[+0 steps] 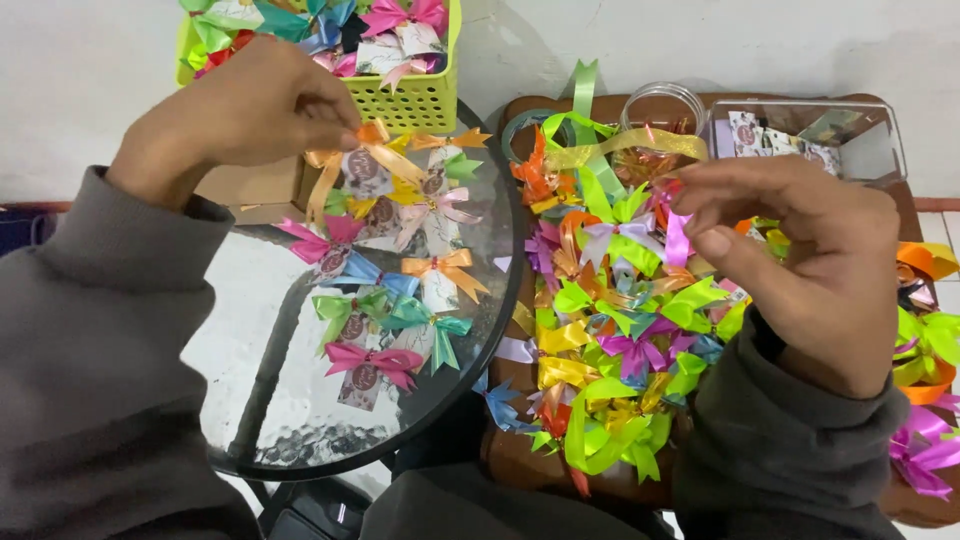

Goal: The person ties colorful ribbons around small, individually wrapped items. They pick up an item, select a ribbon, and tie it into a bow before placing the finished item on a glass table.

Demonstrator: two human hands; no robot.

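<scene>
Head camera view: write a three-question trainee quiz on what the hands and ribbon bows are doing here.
1. True or false: the left hand pinches an orange ribbon bow that is fixed to a small tag.
2. What does the right hand grip between its fingertips? A) scissors B) a pink ribbon bow C) a jar lid
3. Where do the finished bows with tags lie?

Key
1. True.
2. B.
3. On the round glass table, under the left hand; more fill the green basket behind it. Loose bows heap on the brown tray.
</scene>
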